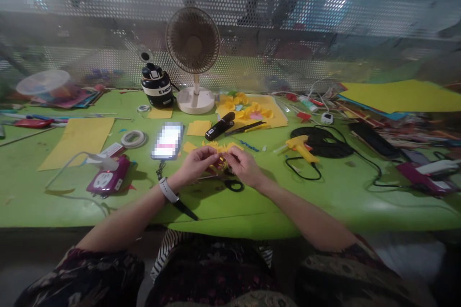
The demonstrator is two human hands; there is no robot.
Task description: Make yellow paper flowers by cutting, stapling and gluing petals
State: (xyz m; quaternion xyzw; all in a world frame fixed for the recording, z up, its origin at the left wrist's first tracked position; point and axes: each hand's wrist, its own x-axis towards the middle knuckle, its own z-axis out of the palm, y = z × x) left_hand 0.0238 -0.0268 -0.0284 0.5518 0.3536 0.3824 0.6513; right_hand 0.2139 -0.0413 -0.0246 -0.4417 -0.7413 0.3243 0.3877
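My left hand (pixel 196 165) and my right hand (pixel 242 167) meet over the middle of the green table. Thumb and fingers of each are pinched on a small piece of yellow paper (pixel 222 147), mostly covered by the fingertips. More yellow fringed bits show just behind the hands. Under my right hand the black handle of a pair of scissors (pixel 234 185) sticks out. A black stapler (pixel 220 126) lies beyond the hands, with small yellow paper squares (pixel 199 128) beside it. Left of my left hand is a phone (pixel 167 141) with its screen lit.
A yellow glue gun (pixel 301 147) and coiled black cable (pixel 324 142) lie at right. Purple power strips (pixel 110 177) stand on both sides. A fan (pixel 194 53) and dark flask (pixel 157 87) stand behind. Yellow paper flowers (pixel 252 111) lie at the back; a tape roll (pixel 133 139) is left.
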